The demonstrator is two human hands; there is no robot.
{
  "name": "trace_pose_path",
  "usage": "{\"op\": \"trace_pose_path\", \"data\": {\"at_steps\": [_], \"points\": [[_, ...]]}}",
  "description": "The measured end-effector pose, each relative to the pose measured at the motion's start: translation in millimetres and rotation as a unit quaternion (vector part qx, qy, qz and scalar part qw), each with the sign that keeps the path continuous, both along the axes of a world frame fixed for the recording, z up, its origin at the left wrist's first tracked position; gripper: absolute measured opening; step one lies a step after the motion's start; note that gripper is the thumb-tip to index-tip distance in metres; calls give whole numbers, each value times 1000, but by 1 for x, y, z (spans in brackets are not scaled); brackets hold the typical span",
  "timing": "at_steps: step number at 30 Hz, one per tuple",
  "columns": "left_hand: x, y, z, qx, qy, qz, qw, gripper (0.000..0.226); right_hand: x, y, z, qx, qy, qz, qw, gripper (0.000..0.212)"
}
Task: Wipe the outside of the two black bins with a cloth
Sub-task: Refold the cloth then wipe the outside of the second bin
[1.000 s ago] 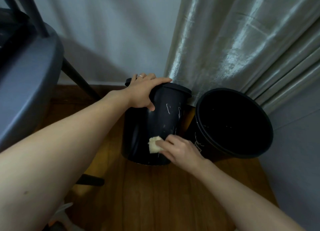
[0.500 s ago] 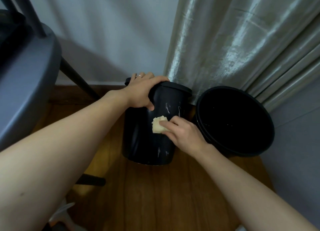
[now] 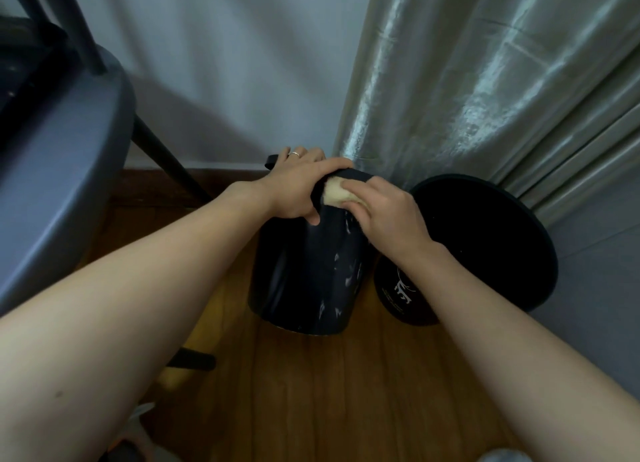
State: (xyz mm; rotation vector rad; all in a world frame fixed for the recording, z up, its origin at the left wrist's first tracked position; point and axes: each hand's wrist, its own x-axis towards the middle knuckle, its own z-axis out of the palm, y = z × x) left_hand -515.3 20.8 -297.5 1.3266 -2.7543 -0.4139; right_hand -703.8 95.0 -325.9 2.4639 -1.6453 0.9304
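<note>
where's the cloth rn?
Head view, centre: the cloth is pressed by the right hand against the left bin just under its rim, beside the left hand.

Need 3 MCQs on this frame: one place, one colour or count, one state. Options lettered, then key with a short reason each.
1. Where is the cloth?
A. on the floor
B. against the upper wall of the left bin, near its rim
C. inside the right bin

2. How many black bins are in view?
A. one
B. two
C. three

3. What is the left hand doing?
A. gripping the left bin's rim
B. hanging free
C. holding the cloth

Key: 1 B, the right hand presses the pale cloth just under the rim. 2 B, two bins stand side by side. 3 A, the fingers curl over the rim.
</note>
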Motion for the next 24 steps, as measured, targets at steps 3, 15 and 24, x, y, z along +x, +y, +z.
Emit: {"op": "trace_pose_path", "data": {"at_steps": [3,15,24], "points": [[1,0,1,4,3,4,1000,107,-19,3,-4,15,-7,-31,999,32],[5,2,2,6,10,7,1000,105,-12,28,-27,42,-27,23,998,32],[4,-1,2,3,11,9,1000,104,-11,37,-36,54,-45,22,997,33]]}}
